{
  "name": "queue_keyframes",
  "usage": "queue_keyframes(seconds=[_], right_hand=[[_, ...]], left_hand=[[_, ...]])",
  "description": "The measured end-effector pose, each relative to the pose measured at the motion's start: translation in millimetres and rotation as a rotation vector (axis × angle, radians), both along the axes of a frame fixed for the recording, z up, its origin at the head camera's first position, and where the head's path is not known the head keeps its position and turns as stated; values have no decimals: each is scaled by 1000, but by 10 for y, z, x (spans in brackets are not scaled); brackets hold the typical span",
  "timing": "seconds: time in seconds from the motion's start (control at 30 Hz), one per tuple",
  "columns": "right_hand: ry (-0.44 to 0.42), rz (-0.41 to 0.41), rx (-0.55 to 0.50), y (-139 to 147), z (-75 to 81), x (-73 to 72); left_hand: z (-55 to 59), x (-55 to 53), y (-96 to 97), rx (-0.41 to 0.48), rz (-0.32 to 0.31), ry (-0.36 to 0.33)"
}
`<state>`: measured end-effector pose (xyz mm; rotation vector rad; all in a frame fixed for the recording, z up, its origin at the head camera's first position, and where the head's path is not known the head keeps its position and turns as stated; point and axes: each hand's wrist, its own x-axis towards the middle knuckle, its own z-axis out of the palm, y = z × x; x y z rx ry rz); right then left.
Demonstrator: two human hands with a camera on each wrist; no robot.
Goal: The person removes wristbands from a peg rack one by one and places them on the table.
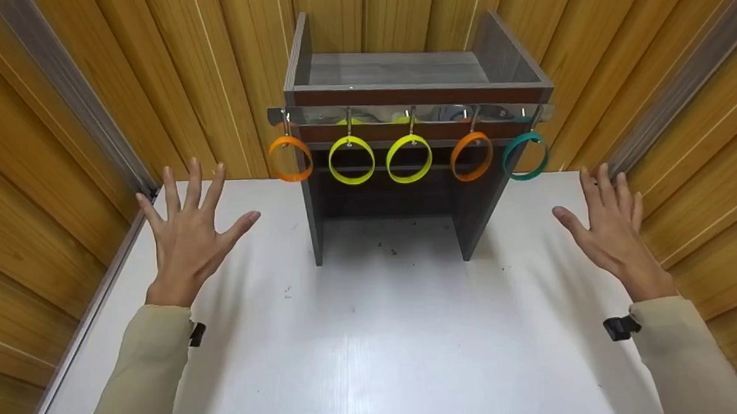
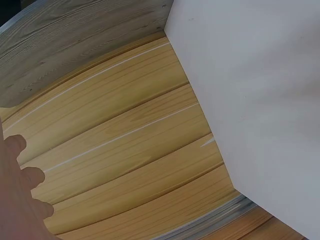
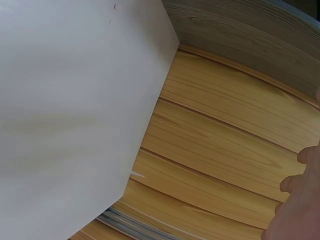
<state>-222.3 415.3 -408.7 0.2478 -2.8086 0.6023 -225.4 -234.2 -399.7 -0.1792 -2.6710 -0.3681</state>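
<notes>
My left hand is raised over the left side of the white table, fingers spread and holding nothing. On the right, my right hand is likewise spread and bare. Between them stands a grey wooden shelf unit. A clear bar runs across its front, with rings hanging from metal hooks: an orange ring, a yellow ring, a second yellow ring, another orange ring and a teal ring. Both hands are apart from the rings. Each wrist view shows fingertips at its outer edge.
Wood-plank walls enclose the white table at the back and sides, with grey metal strips at the corners. Small dark specks lie on the tabletop before the shelf. A black band clip sits at the right sleeve.
</notes>
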Motion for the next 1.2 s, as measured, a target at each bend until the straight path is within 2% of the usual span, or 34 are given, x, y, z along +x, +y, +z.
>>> queue_keyframes(seconds=[0.2, 0.57, 1.0, 1.2], right_hand=[[33, -1, -34, -30, 77, 15], [78, 29, -98, -111, 292, 11], [117, 106, -354, -197, 481, -2], [94, 69, -400, -244, 595, 40]], left_hand=[[-17, -1, 47, 25, -7, 20], [-30, 5, 140, 145, -30, 75], [-193, 3, 256, 311, -40, 110], [-266, -7, 351, 380, -44, 133]])
